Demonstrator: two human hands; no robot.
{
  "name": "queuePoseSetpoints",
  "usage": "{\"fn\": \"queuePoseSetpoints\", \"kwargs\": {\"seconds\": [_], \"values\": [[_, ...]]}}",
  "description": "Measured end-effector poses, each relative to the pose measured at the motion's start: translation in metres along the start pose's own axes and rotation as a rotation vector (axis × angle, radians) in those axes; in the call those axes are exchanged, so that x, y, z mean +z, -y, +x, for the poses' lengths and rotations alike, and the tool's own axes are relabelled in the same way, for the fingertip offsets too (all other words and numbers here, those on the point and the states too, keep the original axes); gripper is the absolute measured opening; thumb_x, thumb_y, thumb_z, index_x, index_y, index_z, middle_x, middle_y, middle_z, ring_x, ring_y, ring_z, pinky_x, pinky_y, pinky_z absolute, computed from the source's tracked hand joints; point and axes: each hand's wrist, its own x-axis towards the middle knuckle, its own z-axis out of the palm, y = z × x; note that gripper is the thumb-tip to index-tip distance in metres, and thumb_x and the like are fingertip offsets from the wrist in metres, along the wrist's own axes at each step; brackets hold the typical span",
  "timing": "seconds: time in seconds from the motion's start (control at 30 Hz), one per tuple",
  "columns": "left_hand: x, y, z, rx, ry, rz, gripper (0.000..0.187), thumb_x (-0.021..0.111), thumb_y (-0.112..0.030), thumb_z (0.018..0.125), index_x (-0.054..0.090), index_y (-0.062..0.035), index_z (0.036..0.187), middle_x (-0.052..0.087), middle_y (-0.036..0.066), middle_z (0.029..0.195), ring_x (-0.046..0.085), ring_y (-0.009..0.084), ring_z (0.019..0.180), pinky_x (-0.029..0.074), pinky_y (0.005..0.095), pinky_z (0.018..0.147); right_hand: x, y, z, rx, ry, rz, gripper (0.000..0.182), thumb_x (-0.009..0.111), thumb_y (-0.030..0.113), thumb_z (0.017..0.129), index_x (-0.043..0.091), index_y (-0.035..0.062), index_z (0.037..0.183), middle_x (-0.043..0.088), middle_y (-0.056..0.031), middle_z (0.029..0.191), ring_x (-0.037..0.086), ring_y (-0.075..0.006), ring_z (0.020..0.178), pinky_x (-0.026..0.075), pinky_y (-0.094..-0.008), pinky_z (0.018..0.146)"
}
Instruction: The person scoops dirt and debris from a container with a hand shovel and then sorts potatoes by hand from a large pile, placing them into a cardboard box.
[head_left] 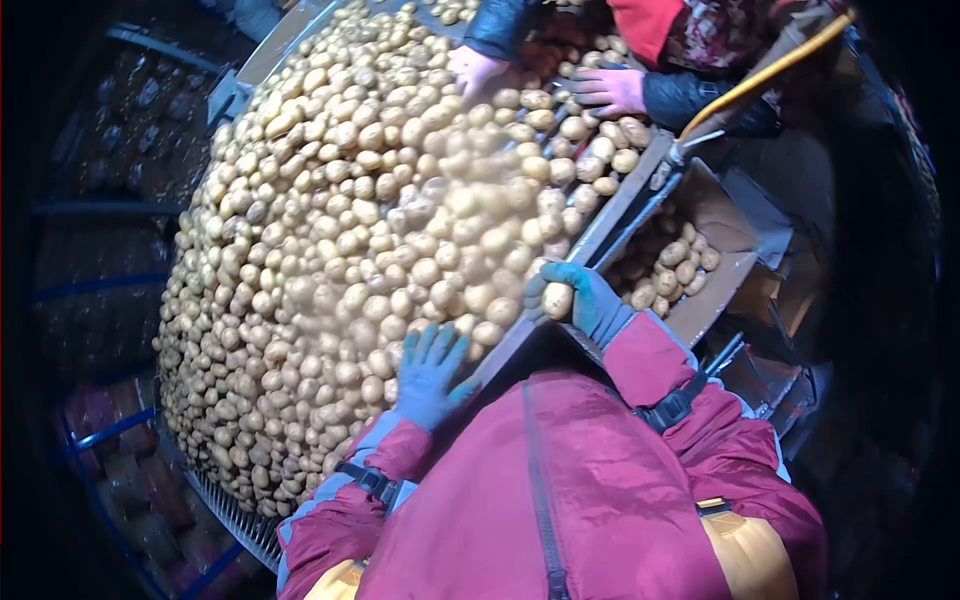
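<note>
A broad layer of potatoes point(330, 210) covers the sorting surface in front of me. My left hand point(430, 375), in a blue-green glove, lies spread on the potatoes near the metal edge point(505, 350), holding nothing. At the same edge, further right, my right hand point(585, 300) has its gloved fingers curled round one potato point(557, 300). Potatoes on the surface lie just beyond both hands. Part of the middle of the layer looks blurred.
A co-worker's two pink-gloved hands point(610, 90) rest on the potatoes at the top. Right of the edge, a cardboard box point(725, 215) holds more potatoes. A yellow hose point(765, 72) runs at the upper right. Blue bars point(110, 285) show at the left.
</note>
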Motion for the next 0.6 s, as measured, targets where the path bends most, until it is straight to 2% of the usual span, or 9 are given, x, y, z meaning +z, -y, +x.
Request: {"fn": "queuePoseSetpoints", "kwargs": {"seconds": [0.1,0.2,0.27,0.3,0.33,0.37,0.47,0.57,0.6], "values": [[0.0,0.019,0.007,-0.059,-0.063,0.15,0.063,0.068,-0.038,0.09,0.054,-0.0137,0.147,0.047,0.018,0.153,0.038,0.0418,0.144,0.023,0.0595,0.122,0.009,0.022,-0.02,0.063,-0.051,0.039,0.03,0.065,0.018,0.091,0.069,-0.0062,0.108,0.07,-0.0164,0.091,0.071,-0.025,0.08,0.06,-0.0358,0.075],[-0.028,0.053,0.021,-0.169,-0.252,0.295,0.062,0.068,-0.029,0.09,0.053,-0.0107,0.147,0.047,0.018,0.153,0.037,0.0417,0.145,0.025,0.0583,0.121,0.001,0.026,-0.032,-0.084,-0.015,-0.101,0.027,0.067,0.009,0.086,0.07,-0.0069,0.107,0.072,-0.0155,0.094,0.072,-0.0235,0.083,0.06,-0.0341,0.075],[-0.044,0.088,0.027,-0.215,-0.328,0.383,0.062,0.068,-0.024,0.088,0.053,-0.0083,0.146,0.047,0.019,0.153,0.038,0.0422,0.144,0.025,0.0569,0.121,-0.014,0.022,-0.028,-0.232,0.034,-0.386,0.025,0.065,0.001,0.082,0.072,-0.007,0.105,0.072,-0.0141,0.098,0.071,-0.0205,0.085,0.06,-0.0312,0.074],[-0.052,0.092,0.033,-0.178,-0.368,0.379,0.057,0.069,-0.021,0.087,0.057,-0.0076,0.141,0.052,0.02,0.148,0.049,0.0408,0.135,0.036,0.0516,0.116,-0.018,0.023,-0.028,-0.142,-0.003,-0.29,0.025,0.065,0.001,0.082,0.073,-0.0068,0.104,0.072,-0.0141,0.1,0.071,-0.0202,0.086,0.06,-0.0311,0.074],[-0.068,0.077,0.046,-0.185,-0.253,0.264,0.055,0.069,-0.02,0.087,0.059,-0.0081,0.139,0.054,0.019,0.146,0.053,0.0397,0.131,0.04,0.0493,0.113,-0.017,0.024,-0.031,-0.045,-0.041,-0.193,0.025,0.064,0.001,0.082,0.073,-0.0067,0.104,0.072,-0.0141,0.101,0.071,-0.02,0.086,0.06,-0.031,0.074],[-0.078,0.052,0.059,-0.199,-0.137,0.146,0.053,0.069,-0.019,0.086,0.06,-0.0086,0.137,0.057,0.019,0.144,0.057,0.0385,0.127,0.044,0.047,0.109,-0.004,0.024,-0.035,-0.081,-0.112,-0.3,0.034,0.051,0.009,0.089,0.069,-0.0085,0.111,0.068,-0.0122,0.077,0.07,-0.0222,0.069,0.06,-0.032,0.068],[-0.053,0.002,0.083,-0.052,0.124,-0.026,0.043,0.066,-0.013,0.087,0.064,-0.011,0.13,0.063,0.014,0.138,0.066,0.0336,0.115,0.054,0.0397,0.096,-0.01,0.016,-0.03,-0.093,-0.08,-0.151,0.034,0.05,0.012,0.092,0.068,-0.0085,0.112,0.067,-0.0122,0.075,0.068,-0.0223,0.066,0.059,-0.0329,0.065],[-0.011,-0.006,0.094,0.057,0.084,-0.035,0.043,0.056,-0.008,0.091,0.062,-0.0141,0.133,0.059,0.011,0.143,0.067,0.0321,0.114,0.056,0.0399,0.093,-0.018,0.015,-0.032,-0.037,-0.027,-0.005,0.025,0.061,0.006,0.09,0.072,-0.0062,0.109,0.07,-0.0115,0.095,0.071,-0.0204,0.076,0.062,-0.0355,0.067],[-0.005,-0.01,0.099,0.028,0.129,-0.016,0.045,0.056,-0.008,0.09,0.06,-0.0145,0.135,0.058,0.011,0.144,0.067,0.0324,0.113,0.056,0.0404,0.092,-0.02,0.015,-0.035,-0.035,-0.027,-0.001,0.024,0.062,0.007,0.091,0.072,-0.006,0.109,0.069,-0.0107,0.093,0.07,-0.0196,0.075,0.062,-0.035,0.066]]}}
